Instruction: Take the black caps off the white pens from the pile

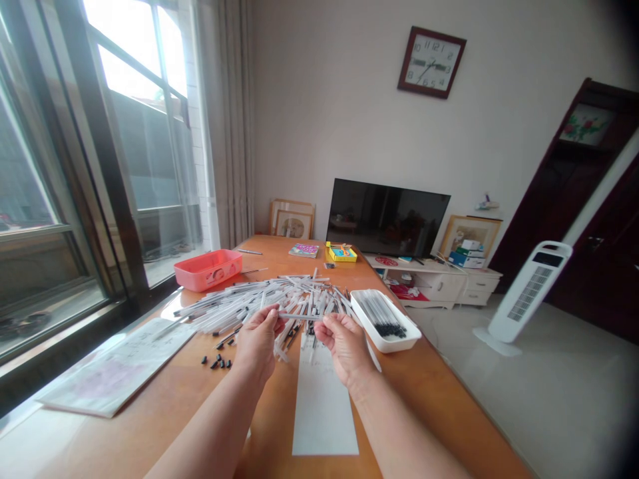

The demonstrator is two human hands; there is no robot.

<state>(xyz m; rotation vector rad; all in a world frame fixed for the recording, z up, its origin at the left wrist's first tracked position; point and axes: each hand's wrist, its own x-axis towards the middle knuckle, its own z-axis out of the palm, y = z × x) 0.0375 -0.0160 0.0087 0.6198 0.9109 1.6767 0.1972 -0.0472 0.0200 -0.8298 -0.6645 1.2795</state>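
A slim, pale pen (300, 317) is stretched level between my two hands. The fingers of my left hand (258, 339) pinch one end, and those of my right hand (344, 346) close on the other. Behind them spreads a loose pile of clear and white pen tubes (259, 297), with dark thin pieces mixed in. Small black caps (217, 362) lie scattered left of my left hand. Beyond my right hand stands a white tray (399, 346) holding a row of clear pens with black ends. Under my hands is a long white sheet of paper (324, 419).
A pink basket (207, 271) stands at the table's left edge, with a thick paper pad (120, 366) nearer me. A booklet (303, 250) and a yellow box (341, 253) lie at the far end. A tower fan (529, 293) stands on the floor to the right.
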